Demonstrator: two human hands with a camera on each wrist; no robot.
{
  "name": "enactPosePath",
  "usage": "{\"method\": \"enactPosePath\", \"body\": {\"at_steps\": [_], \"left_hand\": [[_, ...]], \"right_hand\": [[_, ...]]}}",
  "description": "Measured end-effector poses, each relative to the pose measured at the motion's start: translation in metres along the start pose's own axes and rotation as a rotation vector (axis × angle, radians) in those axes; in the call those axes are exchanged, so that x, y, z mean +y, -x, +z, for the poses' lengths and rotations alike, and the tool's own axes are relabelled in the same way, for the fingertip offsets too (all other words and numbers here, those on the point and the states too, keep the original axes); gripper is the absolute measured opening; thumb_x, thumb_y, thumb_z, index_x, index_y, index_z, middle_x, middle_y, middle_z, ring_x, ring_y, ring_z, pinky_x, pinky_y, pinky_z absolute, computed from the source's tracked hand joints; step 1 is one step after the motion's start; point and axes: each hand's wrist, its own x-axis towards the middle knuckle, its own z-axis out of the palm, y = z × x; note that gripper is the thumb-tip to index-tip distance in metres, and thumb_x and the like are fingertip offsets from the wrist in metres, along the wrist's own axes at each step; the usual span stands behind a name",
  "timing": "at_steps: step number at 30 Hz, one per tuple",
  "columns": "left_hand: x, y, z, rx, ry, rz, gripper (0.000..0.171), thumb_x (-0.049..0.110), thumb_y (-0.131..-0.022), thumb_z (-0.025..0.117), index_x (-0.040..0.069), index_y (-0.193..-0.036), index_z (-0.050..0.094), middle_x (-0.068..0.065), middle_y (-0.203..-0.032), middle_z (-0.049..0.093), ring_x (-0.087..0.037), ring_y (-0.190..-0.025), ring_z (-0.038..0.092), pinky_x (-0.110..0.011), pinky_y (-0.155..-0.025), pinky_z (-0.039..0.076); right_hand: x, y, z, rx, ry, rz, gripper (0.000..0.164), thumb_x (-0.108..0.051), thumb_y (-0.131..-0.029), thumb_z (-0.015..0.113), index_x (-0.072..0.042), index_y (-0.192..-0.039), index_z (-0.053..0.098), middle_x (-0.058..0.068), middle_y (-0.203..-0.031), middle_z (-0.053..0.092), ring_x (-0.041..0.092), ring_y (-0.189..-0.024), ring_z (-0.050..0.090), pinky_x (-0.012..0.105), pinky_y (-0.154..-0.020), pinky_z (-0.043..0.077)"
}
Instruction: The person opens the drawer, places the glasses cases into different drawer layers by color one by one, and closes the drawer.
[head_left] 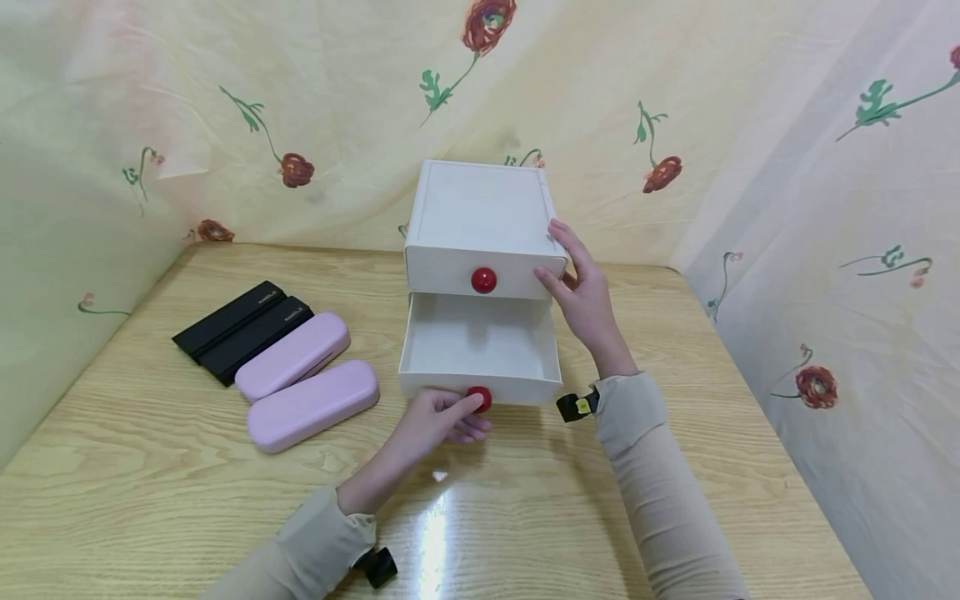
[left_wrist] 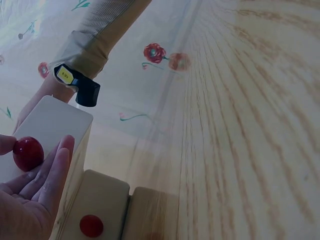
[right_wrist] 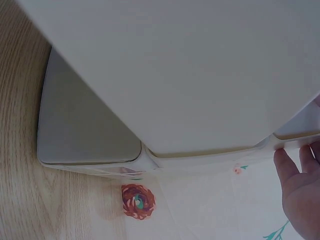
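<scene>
A white cabinet (head_left: 483, 208) of drawers with red knobs stands at the back middle of the table. Its middle drawer (head_left: 525, 390) is pulled out, and its inside looks bare. At that drawer's front, my left hand (head_left: 435, 417) pinches the round red knob (left_wrist: 28, 154), thumb on one side and fingers beneath. My right hand (head_left: 588, 304) rests against the cabinet's upper right corner, thumb on the front of the top drawer (head_left: 442, 271) and fingers along the side. Below the pulled-out drawer, the left wrist view shows a closed bottom drawer (left_wrist: 105, 195).
Two lilac hard cases (head_left: 313, 406) lie left of the cabinet, side by side. Beyond them are two flat black cases (head_left: 240, 321) with small lettering. Flower-printed cloth (head_left: 337, 125) hangs behind and beside the wooden table (head_left: 150, 500).
</scene>
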Motion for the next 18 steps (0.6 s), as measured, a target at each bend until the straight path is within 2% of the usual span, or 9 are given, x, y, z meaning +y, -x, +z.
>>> {"method": "enactPosePath", "body": {"at_steps": [10,14,18], "left_hand": [[0.0011,0.0010,-0.0023,-0.013,0.002,0.003,0.044,0.023,-0.098,0.056,-0.020,-0.104,0.064,-0.026,-0.092,0.073,-0.021,-0.076,0.073,-0.034,-0.074,0.061],[0.0015,0.0019,-0.0049,-0.039,0.004,0.005,0.044,0.023,-0.099,0.055,-0.020,-0.105,0.063,-0.028,-0.095,0.072,-0.021,-0.077,0.073,-0.039,-0.078,0.060],[0.0013,0.0040,-0.0101,-0.056,-0.001,0.015,0.046,0.024,-0.100,0.052,-0.021,-0.108,0.061,-0.031,-0.098,0.070,-0.030,-0.083,0.073,-0.045,-0.081,0.059]], "right_hand": [[-0.0017,0.0003,-0.0001,0.000,-0.007,-0.006,0.059,-0.018,-0.095,0.062,-0.020,-0.149,0.039,-0.004,-0.159,0.031,0.018,-0.149,0.024,0.056,-0.113,0.033],[-0.0012,0.0007,-0.0002,-0.001,-0.011,0.000,0.058,-0.020,-0.095,0.062,-0.021,-0.149,0.039,-0.006,-0.158,0.031,0.016,-0.149,0.024,0.056,-0.113,0.033],[-0.0005,0.0008,-0.0007,-0.002,-0.008,0.003,0.059,-0.020,-0.095,0.062,-0.021,-0.149,0.039,-0.005,-0.159,0.031,0.018,-0.149,0.023,0.056,-0.114,0.033]]}}
